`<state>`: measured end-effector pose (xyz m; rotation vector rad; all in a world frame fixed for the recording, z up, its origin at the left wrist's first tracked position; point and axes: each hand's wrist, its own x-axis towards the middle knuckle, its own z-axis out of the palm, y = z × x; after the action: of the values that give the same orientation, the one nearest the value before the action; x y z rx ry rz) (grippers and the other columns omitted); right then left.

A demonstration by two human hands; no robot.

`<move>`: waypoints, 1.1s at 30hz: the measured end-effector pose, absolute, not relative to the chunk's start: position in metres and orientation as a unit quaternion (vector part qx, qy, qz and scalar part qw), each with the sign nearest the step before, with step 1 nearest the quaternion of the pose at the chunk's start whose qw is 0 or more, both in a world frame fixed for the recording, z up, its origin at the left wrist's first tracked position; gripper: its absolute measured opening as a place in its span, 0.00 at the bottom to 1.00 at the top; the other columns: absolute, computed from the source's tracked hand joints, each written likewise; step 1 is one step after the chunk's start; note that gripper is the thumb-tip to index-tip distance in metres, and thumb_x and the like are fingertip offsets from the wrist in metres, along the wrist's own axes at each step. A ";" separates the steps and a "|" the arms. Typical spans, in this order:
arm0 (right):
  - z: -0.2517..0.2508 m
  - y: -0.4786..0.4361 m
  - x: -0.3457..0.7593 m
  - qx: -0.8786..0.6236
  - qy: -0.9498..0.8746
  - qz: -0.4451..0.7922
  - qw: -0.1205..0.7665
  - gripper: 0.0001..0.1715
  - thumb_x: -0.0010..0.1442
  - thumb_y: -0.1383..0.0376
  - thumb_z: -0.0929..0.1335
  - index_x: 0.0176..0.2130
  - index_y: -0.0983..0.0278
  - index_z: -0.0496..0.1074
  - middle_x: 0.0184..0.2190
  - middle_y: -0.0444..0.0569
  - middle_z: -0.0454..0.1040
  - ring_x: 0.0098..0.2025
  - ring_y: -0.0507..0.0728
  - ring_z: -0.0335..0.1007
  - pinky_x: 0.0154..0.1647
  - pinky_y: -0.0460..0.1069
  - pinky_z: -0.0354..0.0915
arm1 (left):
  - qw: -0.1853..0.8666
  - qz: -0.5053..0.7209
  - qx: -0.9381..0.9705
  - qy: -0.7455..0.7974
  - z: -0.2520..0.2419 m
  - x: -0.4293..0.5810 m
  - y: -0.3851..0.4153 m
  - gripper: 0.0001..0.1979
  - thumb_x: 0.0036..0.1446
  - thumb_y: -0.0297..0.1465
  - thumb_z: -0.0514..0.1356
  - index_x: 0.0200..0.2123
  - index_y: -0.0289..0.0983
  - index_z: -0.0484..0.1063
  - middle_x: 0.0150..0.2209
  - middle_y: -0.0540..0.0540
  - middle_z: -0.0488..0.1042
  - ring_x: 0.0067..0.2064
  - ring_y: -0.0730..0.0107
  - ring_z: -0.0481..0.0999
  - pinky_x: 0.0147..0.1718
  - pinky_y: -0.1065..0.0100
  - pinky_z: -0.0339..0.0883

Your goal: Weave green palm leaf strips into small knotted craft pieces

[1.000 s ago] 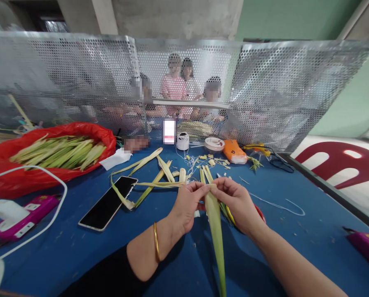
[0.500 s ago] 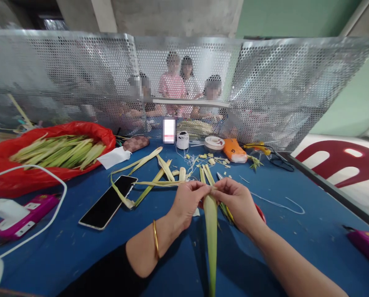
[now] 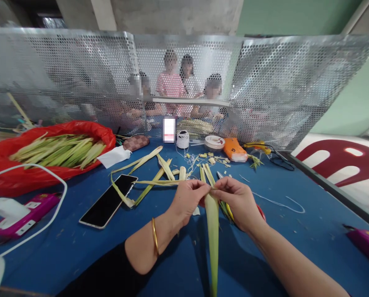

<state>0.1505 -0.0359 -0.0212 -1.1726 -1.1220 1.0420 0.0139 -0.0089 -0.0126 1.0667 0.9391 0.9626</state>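
Note:
A long pale-green corn husk (image 3: 213,235) hangs toward me, its upper end pinched between the fingertips of both hands. My left hand (image 3: 189,200) is closed on it from the left, thumb and index finger together. From the right, my right hand (image 3: 236,200) pinches the same end, its fingertips almost touching the left ones. Just beyond lie cut husk strips (image 3: 206,173) and the tip of a metal tool, partly hidden by my right hand. Other folded husks (image 3: 153,187) lie to the left, some across a black phone (image 3: 108,204).
A red bag (image 3: 106,134) full of husks stands at the left, near a purple power strip (image 3: 32,212) and white cable. Thread spool (image 3: 182,140), tape roll (image 3: 214,142) and orange packet (image 3: 234,150) line the back. People sit behind a perforated metal screen (image 3: 184,82).
The hanging husk has swung slightly to the right at its lower part. Both hands keep their pinch in nearly the same place.

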 end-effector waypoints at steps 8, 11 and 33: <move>-0.017 -0.037 0.147 -0.492 -0.467 0.480 0.556 0.16 0.42 0.59 0.78 0.28 0.62 0.72 0.22 0.43 0.72 0.25 0.52 0.67 0.28 0.48 0.64 | 0.623 0.450 0.484 0.419 -0.015 0.015 -0.011 0.08 0.50 0.35 0.61 0.26 0.36 0.70 0.22 0.51 0.70 0.23 0.74 0.68 0.23 0.72 0.63; -0.017 -0.037 0.143 -0.494 -0.464 0.489 0.549 0.17 0.40 0.59 0.78 0.25 0.62 0.71 0.20 0.41 0.71 0.23 0.52 0.65 0.26 0.47 0.63 | 0.573 0.473 0.515 0.428 -0.020 0.017 -0.012 0.08 0.52 0.35 0.60 0.26 0.37 0.68 0.22 0.53 0.68 0.24 0.75 0.65 0.26 0.73 0.60; -0.022 -0.040 0.134 -0.490 -0.456 0.503 0.547 0.13 0.44 0.61 0.75 0.25 0.63 0.69 0.21 0.41 0.68 0.24 0.50 0.61 0.26 0.46 0.60 | 0.466 0.492 0.582 0.450 -0.029 0.018 -0.007 0.08 0.56 0.34 0.56 0.27 0.37 0.66 0.26 0.52 0.67 0.29 0.72 0.65 0.31 0.71 0.59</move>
<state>0.1342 -0.0404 -0.0223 -1.1621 -1.0807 1.1910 0.0178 -0.0072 -0.0292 1.4302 1.1044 1.2073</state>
